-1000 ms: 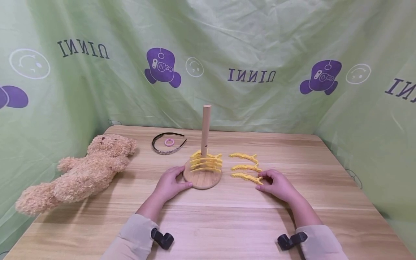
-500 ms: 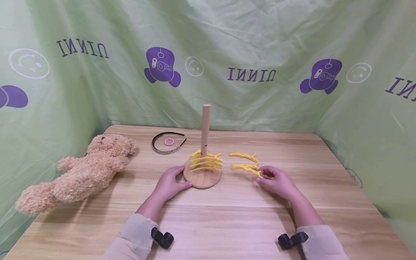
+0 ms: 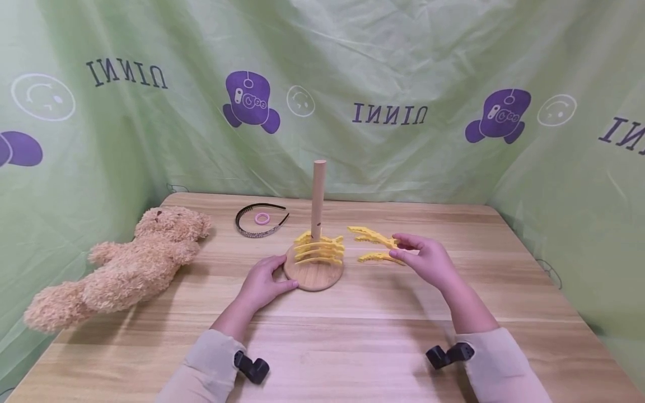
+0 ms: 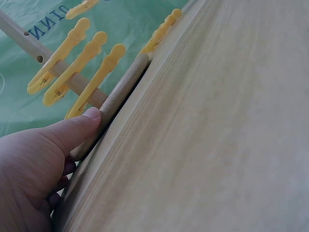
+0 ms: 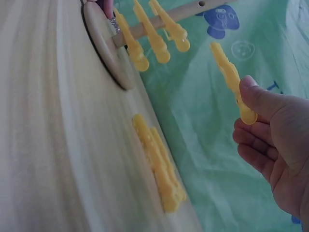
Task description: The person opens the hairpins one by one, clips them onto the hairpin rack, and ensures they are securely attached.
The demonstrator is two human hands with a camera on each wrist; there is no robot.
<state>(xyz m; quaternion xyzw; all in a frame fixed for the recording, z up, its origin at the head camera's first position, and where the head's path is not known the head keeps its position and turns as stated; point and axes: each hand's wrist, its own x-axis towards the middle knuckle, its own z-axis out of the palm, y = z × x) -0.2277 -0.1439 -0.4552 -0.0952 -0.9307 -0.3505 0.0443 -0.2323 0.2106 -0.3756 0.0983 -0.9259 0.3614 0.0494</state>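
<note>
The person's right hand [image 3: 428, 260] pinches a yellow clip [image 5: 231, 82] at one end between thumb and fingertips, the lower fingers curled beneath. The clip is off the table [image 3: 353, 352], its long end pointing leftward, probably gripped this way so that end stays unobstructed. The left hand [image 3: 264, 284] is clamped on the left rim of the round wooden base [image 3: 314, 280], thumb on top and fingers around the side, seemingly to keep the stand from shifting. From the base, near the table's middle, rises an upright wooden post [image 3: 318, 196]; the wrist views show three stacked clips [image 5: 153, 37] crossing it low down, apparently held there by their own bite. Right of the base, two loose clips [image 5: 157, 166] lie side by side on the table, perhaps lined up for easy reach; in the head view the held clip partly covers the farther one. Toward the far edge, left of the post, a black headband [image 3: 257, 234] curves around a pink ring [image 3: 262, 223]. A plush bear [image 3: 131, 266] lies along the left edge, its head toward the far left corner, probably set there to leave working room. Beyond the far edge hangs a green curtain [image 3: 403, 162].
</note>
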